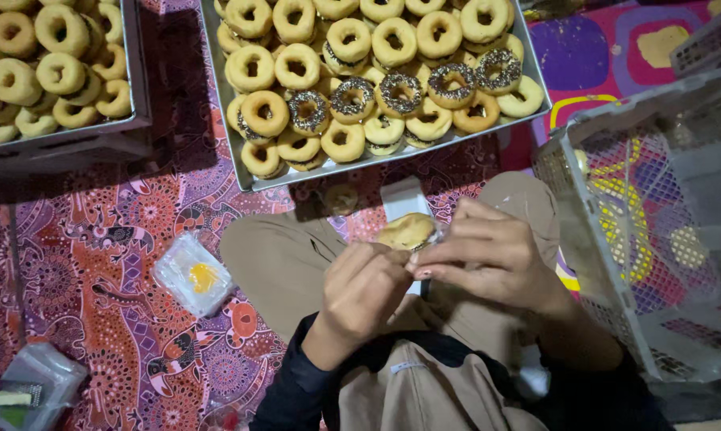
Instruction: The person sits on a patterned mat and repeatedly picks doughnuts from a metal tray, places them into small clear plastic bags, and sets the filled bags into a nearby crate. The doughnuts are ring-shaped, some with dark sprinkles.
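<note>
Both my hands meet over my lap, above my beige trousers. My left hand and my right hand together hold a plain golden doughnut in a thin clear wrapper, fingertips pinching at its near edge. Just beyond the doughnut a metal tray holds many ring doughnuts, some plain and some with dark sprinkled topping. A loose doughnut lies on the cloth in front of that tray.
A second tray of plain doughnuts sits at the upper left. A clear packet with something yellow lies on the patterned red cloth. A small clear container is at bottom left. A white plastic mesh crate stands at right.
</note>
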